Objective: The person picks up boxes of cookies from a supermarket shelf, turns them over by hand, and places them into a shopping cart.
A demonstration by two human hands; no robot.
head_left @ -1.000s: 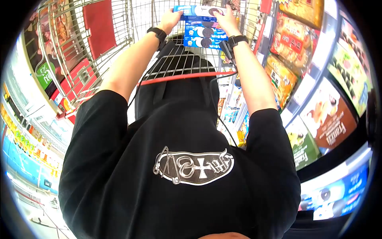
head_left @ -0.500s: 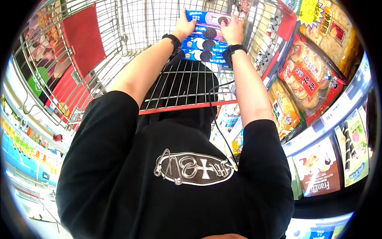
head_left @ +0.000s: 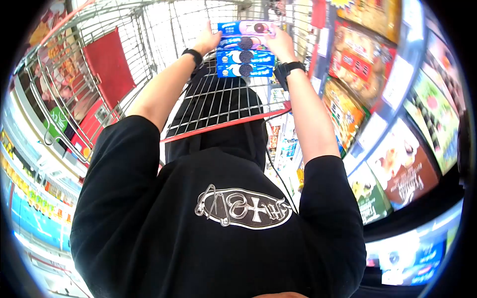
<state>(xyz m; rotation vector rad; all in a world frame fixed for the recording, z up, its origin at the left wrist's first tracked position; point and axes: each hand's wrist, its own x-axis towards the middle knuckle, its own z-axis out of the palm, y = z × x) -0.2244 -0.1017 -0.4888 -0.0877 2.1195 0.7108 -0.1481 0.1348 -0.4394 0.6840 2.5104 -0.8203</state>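
1. Our left hand (head_left: 206,40) and right hand (head_left: 281,44) pinch the two ends of the pink-and-blue box (head_left: 244,28), at the upper middle of the frame.
2. Just below it in the frame we see three more cookie boxes (head_left: 245,57).
3. We think the box is light and a bit stiff, but its smooth skin may slip and dent. The short ends look best to hold, softly.
4. The cart's red bar (head_left: 213,130) crosses below. We have more room leftward, toward the red panel (head_left: 110,67), than by the snack packs (head_left: 360,62) at right.
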